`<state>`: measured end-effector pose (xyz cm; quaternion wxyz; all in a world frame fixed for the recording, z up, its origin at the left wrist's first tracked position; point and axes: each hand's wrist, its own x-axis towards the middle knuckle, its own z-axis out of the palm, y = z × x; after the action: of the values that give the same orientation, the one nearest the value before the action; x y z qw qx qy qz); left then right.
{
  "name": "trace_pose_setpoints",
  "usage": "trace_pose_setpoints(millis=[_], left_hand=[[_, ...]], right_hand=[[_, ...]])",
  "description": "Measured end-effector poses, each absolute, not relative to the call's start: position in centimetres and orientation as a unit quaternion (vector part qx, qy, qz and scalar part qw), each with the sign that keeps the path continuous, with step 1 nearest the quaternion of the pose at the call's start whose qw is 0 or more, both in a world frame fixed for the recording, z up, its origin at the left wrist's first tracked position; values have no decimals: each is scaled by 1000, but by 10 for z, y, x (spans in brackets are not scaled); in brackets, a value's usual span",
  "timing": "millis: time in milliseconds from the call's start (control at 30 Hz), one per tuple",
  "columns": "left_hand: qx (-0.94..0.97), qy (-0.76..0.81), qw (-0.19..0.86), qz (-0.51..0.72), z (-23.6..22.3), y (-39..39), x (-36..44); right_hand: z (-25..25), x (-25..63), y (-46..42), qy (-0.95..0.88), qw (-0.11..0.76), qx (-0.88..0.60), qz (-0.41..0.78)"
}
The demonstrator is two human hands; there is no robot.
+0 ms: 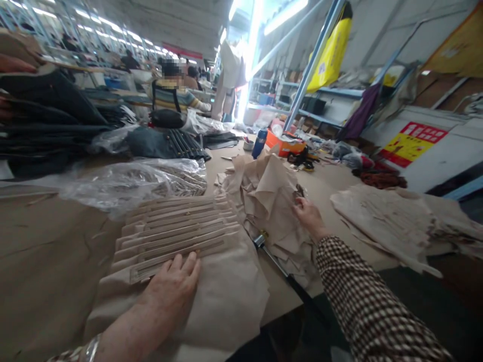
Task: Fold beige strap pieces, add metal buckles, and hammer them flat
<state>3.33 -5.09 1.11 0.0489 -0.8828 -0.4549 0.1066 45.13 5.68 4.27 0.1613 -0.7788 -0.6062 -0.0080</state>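
From where I stand, the person's left hand (177, 279) lies flat on a stack of beige cloth pieces (181, 229), fingers loose and together, pressing the near edge and gripping nothing. The stack sits right in front of the person, on the near part of the brown worktable (320, 183), its pieces overlapping in steps so that a row of long, narrow strips shows one behind another. The right hand (310, 216) reaches forward over a crumpled heap of beige cloth (267, 186) just beside the stack; its fingers bend in at a small dark metal thing (300, 191), and I cannot tell whether they grip it or merely touch it. Between the arms, a metal rod (273, 259) with a dark handle slants along the near side of the heap. More beige cloth (392, 216) spreads over the table to the right, well apart from the heap. Behind the stack lies a clear plastic sheet (124, 183), with dark folded clothes (53, 118) piled at the left. Beyond the heap stand a blue bottle (259, 144) and an orange box (286, 146). Further back, a co-worker in a striped top (183, 99) carries a black bag (168, 118).
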Motion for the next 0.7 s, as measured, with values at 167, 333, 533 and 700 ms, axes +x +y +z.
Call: trace_pose_setpoints(millis=[167,333,533,700], left_hand=[[-876,-467,30,115,13,-52,36],[-874,-472,26,113,17,-52,38],[-875,-467,24,124,21,-54,40],[-868,-480,8,126,25,-56,42]], right_hand=[[44,454,79,-589,111,-801,5],[59,447,71,-599,70,-797,-7],[70,430,68,-622,45,-782,-5],[79,415,96,-658,40,-752,3]])
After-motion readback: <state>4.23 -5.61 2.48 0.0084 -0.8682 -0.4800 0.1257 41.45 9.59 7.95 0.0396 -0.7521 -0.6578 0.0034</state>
